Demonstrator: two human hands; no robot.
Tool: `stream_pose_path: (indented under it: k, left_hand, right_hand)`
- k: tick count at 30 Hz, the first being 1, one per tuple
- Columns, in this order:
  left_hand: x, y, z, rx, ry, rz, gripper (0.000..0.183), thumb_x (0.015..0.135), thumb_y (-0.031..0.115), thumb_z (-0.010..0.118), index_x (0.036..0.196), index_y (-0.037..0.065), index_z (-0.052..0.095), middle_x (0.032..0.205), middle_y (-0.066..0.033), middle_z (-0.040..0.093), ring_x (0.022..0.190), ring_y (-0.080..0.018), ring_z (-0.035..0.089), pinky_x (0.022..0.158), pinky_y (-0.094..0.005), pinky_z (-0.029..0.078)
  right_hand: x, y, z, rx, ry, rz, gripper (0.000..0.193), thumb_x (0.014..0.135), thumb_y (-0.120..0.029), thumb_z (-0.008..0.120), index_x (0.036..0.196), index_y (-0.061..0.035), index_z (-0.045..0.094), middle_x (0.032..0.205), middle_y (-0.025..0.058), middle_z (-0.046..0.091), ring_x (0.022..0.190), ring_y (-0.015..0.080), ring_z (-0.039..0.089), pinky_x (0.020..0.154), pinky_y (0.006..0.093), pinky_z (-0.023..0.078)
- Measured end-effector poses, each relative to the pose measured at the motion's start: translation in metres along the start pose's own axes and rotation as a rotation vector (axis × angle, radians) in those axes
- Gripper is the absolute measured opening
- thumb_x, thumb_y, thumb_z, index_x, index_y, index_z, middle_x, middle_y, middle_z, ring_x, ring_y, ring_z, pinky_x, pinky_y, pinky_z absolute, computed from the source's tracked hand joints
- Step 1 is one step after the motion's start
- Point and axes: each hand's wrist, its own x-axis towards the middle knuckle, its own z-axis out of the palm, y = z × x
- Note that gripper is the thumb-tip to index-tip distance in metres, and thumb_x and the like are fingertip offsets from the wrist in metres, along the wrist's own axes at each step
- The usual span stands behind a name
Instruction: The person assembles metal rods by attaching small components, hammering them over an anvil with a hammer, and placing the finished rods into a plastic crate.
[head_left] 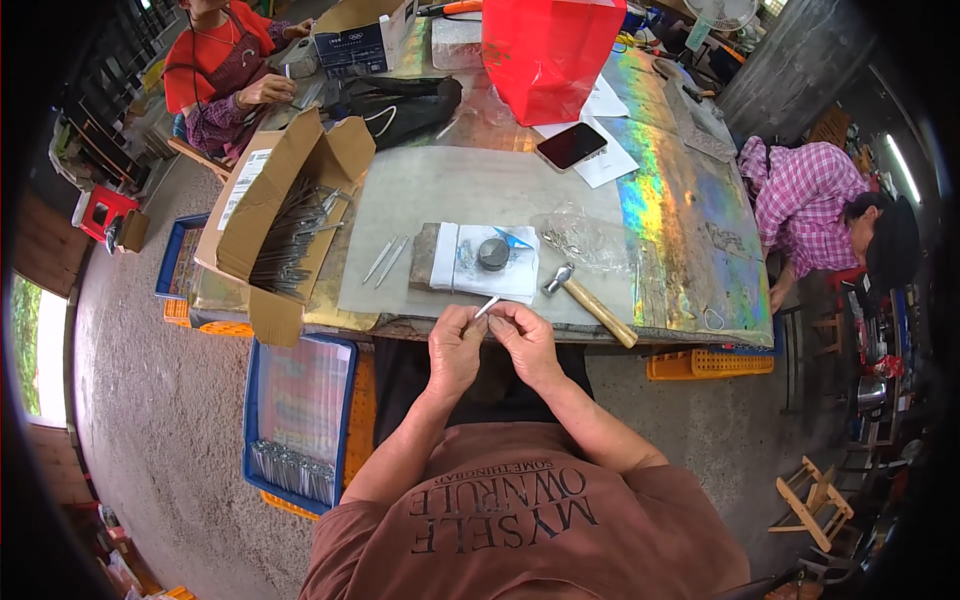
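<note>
At the table's near edge I hold a short, slim metal rod (487,307) in a pinch of both hands. My left hand (455,348) grips it between thumb and fingers. Close beside it, my right hand (527,345) has its fingertips closed at the rod too. Just beyond lies a white pad (462,268) on a flat block, with a dark round metal piece (493,254) on top. A hammer (598,310) with a wooden handle rests to the right. Two similar slim rods (392,262) lie to the left of the pad.
An open cardboard box (226,228) full of metal rods stands at the left. A phone (571,147), red bag (545,65) and black cloth bag (400,100) lie farther back. Below left, a blue tray (250,400) holds metal pieces. Two other people sit at the table's sides.
</note>
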Motion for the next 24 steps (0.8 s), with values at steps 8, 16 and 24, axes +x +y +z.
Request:
stream_pose_path:
  k: [8, 16, 24]
  left_hand:
    - [-0.003, 0.001, 0.006, 0.015, -0.019, -0.031, 0.006, 0.076, 0.000, 0.058, 0.081, -0.001, 0.056, 0.070, -0.0047, 0.049, 0.063, -0.0127, 0.045, 0.057, -0.0242, 0.038]
    - [-0.002, 0.007, 0.009, -0.041, -0.039, -0.036, 0.006, 0.079, 0.003, 0.057, 0.082, -0.002, 0.057, 0.069, -0.0036, 0.048, 0.062, -0.0101, 0.043, 0.056, -0.0229, 0.036]
    - [0.001, 0.015, 0.000, -0.126, -0.115, -0.185, 0.016, 0.082, 0.013, 0.055, 0.077, -0.002, 0.058, 0.065, -0.0016, 0.044, 0.061, -0.0086, 0.039, 0.056, -0.0232, 0.033]
  right_hand:
    - [0.000, 0.014, -0.007, -0.210, 0.084, -0.147, 0.006, 0.080, -0.003, 0.057, 0.085, 0.0006, 0.058, 0.076, 0.0008, 0.057, 0.069, 0.0054, 0.051, 0.062, 0.0191, 0.044]
    - [0.004, 0.009, -0.012, -0.243, 0.100, -0.260, 0.006, 0.083, -0.007, 0.054, 0.083, -0.0007, 0.054, 0.073, -0.0013, 0.053, 0.064, 0.0038, 0.047, 0.057, 0.0181, 0.041]
    - [0.000, -0.002, -0.025, -0.090, 0.058, -0.057, 0.009, 0.085, -0.009, 0.052, 0.087, -0.0002, 0.053, 0.069, -0.0016, 0.050, 0.060, 0.0054, 0.045, 0.055, 0.0188, 0.039]
